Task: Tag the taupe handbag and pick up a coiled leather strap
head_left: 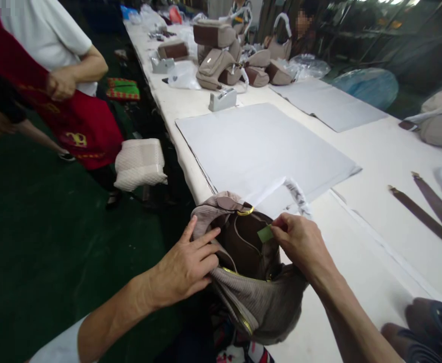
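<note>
A taupe handbag (258,302) with gold zippers lies tilted at the table's near edge, its mouth open and the brown lining (239,242) showing. My left hand (190,262) rests on the bag's left rim, fingers spread over the fabric. Between the thumb and fingers of my right hand (300,239) is a small green tag (265,234), held over the bag's opening. White wrapping covers the bag's handle (294,194), which stands up behind the right hand. A gold ring (245,211) joins the strap at the top of the bag.
Grey sheets (266,146) lie on the long white table (387,212). Several taupe bags (215,65) are piled at the far end near a tape dispenser (223,100). Brown straps (428,212) lie at right. A person in a red apron (73,121) stands left, beside a padded stool (140,164).
</note>
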`<state>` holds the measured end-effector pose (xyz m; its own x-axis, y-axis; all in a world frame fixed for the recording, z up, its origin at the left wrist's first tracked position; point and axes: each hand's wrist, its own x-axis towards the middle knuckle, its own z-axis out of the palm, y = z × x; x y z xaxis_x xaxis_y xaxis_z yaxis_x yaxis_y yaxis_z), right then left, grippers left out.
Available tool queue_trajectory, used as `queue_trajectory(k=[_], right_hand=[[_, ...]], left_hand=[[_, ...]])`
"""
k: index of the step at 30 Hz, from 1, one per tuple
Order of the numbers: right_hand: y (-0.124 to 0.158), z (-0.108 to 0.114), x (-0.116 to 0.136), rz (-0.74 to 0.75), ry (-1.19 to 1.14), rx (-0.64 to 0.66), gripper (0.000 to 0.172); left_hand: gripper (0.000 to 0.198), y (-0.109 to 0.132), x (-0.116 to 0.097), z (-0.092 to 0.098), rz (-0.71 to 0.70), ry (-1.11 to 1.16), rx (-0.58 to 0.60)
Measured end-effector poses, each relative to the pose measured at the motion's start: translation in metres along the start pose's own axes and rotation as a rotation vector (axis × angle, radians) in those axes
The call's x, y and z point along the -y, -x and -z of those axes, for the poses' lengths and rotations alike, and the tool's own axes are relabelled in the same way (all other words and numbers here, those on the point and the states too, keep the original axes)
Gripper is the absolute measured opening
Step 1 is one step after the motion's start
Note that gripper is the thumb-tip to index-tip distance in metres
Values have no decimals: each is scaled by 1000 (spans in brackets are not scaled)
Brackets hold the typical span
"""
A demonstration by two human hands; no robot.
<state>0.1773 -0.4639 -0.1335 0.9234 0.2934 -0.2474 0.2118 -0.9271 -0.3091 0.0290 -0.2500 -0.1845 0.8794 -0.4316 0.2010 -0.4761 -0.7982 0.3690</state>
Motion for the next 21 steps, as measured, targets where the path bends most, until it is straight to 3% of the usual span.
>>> queue_trajectory(k=[5,9,21], right_hand=[[-15,-2,-13,-21,6,41,11],[-26,-9,-26,-29,-5,55,12],[-34,0,-33,6,-47,-47,9]], left_hand=[[18,-15,-7,-13,-51,-172,-26],[21,-21,-6,-17,-112,-145,5],[15,-23,5,-32,-137,-156,-212]])
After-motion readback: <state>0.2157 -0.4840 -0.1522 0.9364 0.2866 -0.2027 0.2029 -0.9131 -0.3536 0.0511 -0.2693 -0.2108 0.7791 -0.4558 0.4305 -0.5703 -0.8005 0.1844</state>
